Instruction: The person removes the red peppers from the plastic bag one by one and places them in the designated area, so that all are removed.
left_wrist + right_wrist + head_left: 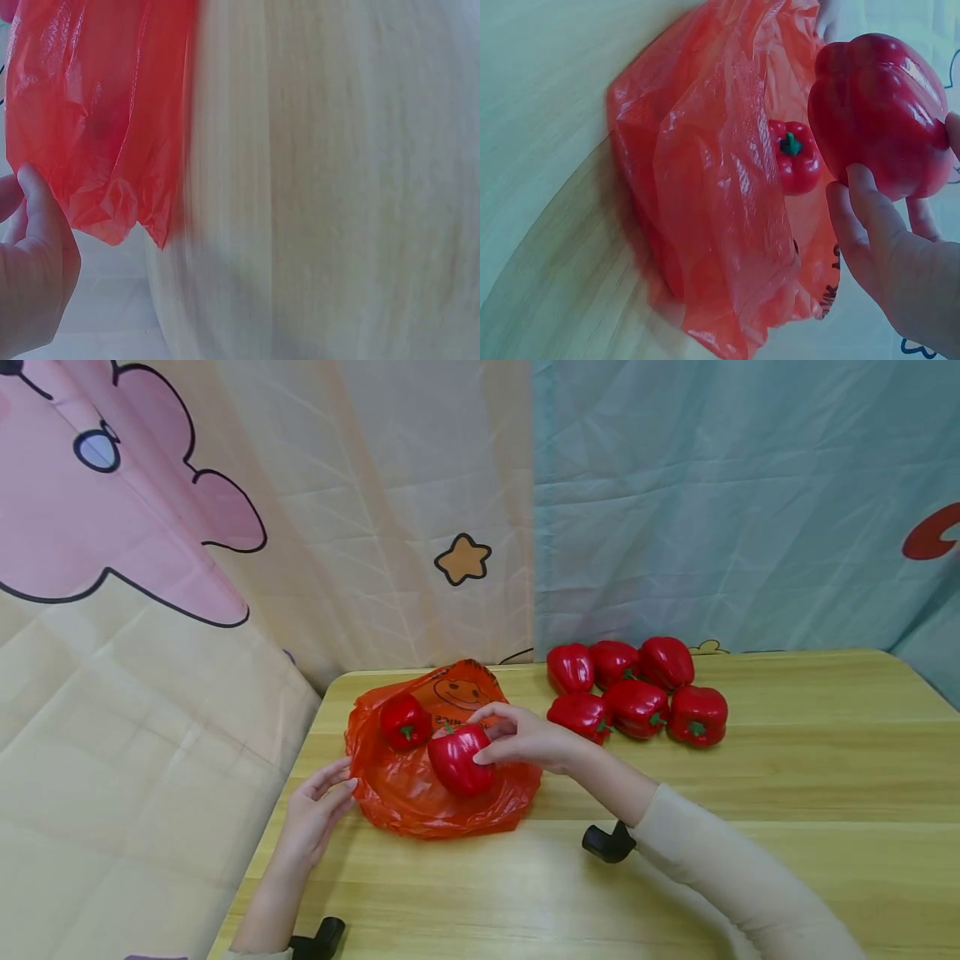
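A red plastic bag (420,777) lies spread with its mouth up on the table. Inside it, toward the left, sits one red bell pepper (406,722) with a green stem. My right hand (525,739) grips a second red bell pepper (459,762) over the bag; the right wrist view shows this held pepper (881,112) above the bag's opening, fingers and thumb around it. At the bag's left edge, my left hand (315,810) pinches the rim between thumb and fingers, also seen in the left wrist view, where the bag (97,127) hangs from the fingertips.
Several more red bell peppers (636,708) stand in two rows at the back of the wooden table (810,777), right of the bag. A printed curtain (675,527) hangs right behind the table's far edge. Black wrist mounts (609,842) sit by both forearms.
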A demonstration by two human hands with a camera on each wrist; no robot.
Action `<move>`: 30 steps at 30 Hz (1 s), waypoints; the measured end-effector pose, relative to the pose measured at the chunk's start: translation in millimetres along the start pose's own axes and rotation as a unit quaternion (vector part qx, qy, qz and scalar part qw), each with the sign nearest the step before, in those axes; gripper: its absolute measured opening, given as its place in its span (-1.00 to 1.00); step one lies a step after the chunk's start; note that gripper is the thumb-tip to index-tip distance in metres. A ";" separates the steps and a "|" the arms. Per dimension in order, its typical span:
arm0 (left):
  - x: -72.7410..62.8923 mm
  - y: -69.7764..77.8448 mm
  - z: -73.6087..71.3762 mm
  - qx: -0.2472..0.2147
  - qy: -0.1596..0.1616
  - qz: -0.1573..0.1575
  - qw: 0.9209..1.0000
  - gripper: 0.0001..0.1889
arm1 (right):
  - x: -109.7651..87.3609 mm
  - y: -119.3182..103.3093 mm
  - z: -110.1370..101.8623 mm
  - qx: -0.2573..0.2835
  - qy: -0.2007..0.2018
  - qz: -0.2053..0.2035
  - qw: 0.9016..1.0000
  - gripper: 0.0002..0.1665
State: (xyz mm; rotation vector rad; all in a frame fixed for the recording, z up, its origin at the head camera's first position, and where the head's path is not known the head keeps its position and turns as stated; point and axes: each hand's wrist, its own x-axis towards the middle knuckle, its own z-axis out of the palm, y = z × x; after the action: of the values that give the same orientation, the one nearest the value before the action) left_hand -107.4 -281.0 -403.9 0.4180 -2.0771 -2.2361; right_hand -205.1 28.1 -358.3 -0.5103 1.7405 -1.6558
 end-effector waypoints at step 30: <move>1.1 -1.3 0.4 -0.004 -0.006 0.003 1.000 -0.67 | -57.9 20.3 -41.6 -0.007 0.045 -0.023 0.999 -0.41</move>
State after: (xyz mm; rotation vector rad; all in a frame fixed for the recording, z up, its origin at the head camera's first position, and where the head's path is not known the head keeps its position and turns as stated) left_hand -108.4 -280.7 -405.3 0.3987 -2.0728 -2.2483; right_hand -190.4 100.1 -367.9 -0.4920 1.8182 -1.7233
